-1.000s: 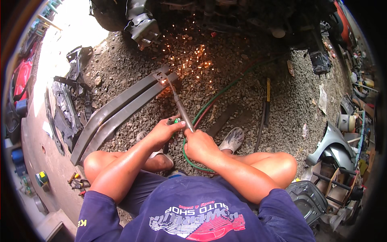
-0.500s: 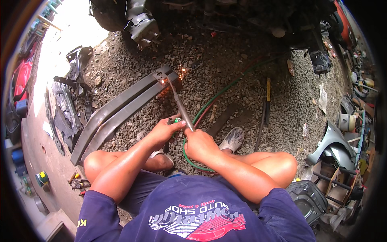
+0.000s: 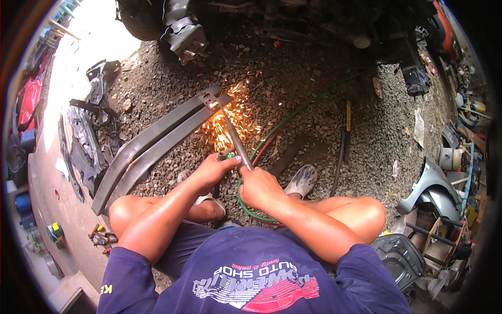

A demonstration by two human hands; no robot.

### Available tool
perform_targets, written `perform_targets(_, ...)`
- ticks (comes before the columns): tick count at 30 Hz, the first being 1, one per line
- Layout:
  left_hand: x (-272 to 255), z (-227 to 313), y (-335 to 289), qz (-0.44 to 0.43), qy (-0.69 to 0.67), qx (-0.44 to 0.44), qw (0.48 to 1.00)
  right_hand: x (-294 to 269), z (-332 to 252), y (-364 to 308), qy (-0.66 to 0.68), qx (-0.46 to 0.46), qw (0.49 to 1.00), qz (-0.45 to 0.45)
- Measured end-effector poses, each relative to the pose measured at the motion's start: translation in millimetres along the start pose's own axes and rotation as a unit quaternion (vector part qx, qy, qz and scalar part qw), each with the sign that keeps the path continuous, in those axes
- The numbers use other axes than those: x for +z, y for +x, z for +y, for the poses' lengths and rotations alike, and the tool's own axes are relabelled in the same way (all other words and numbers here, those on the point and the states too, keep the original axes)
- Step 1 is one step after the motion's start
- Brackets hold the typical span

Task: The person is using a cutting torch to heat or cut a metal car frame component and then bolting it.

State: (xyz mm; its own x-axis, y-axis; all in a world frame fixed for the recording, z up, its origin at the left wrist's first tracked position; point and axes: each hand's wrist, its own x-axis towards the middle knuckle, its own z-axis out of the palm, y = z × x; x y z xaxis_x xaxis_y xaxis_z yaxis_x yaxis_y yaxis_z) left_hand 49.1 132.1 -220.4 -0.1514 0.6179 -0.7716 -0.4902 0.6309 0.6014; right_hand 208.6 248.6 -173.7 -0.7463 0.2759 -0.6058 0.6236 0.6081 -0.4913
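My right hand (image 3: 260, 187) is wrapped round the rear of a cutting torch (image 3: 239, 146). My left hand (image 3: 215, 171) closes on the torch beside it, near a green knob (image 3: 230, 156), its thumb reaching toward the barrel. At the tip, a small spot glows orange on the far end of a curved grey double metal beam (image 3: 162, 125), lying on the gravel. Bright sparks (image 3: 224, 137) spray from that spot toward me and away to the far side. Green and red hoses (image 3: 285, 123) curve across the gravel beside the torch.
A dark vehicle underside (image 3: 293, 31) fills the far side. Crumpled metal parts (image 3: 86, 133) lie left of the beam. A yellow-ended tool (image 3: 348, 116) rests on the gravel to the right. A grey fender (image 3: 431, 186) and other parts pile up at the right.
The sparks have grown from a small cluster into a wide spray. Both hands and the torch stay almost where they were.
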Motion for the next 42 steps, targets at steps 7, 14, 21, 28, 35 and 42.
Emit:
perform_targets(7, -2.1, -3.6, 3.6, -0.009, -0.011, 0.005, 1.000, 3.3, 2.0, 0.6, -0.005, -0.005, 1.000, 0.011)
perform_targets(14, 0.0, -2.4, 1.1, 0.000, -0.008, 0.010, 1.000, -0.4, -0.7, -1.0, 0.004, 0.000, 1.000, 0.006)
perform_targets(21, 0.8, -1.0, 2.0, -0.002, -0.013, 0.004, 1.000, 5.8, 4.2, 0.6, -0.006, -0.010, 1.000, 0.027)
perform_targets(28, -1.1, -3.5, 3.3, -0.004, -0.015, 0.002, 1.000, 4.2, 2.6, -0.1, -0.004, -0.013, 0.999, 0.030)
perform_targets(35, 1.5, -3.6, -0.7, 0.001, -0.009, 0.016, 1.000, 5.8, 3.2, -0.9, -0.007, -0.014, 0.999, 0.035)
perform_targets(42, 0.2, -1.3, -0.5, -0.007, -0.013, 0.002, 1.000, 4.3, 2.5, -2.3, -0.006, -0.013, 0.999, 0.029)
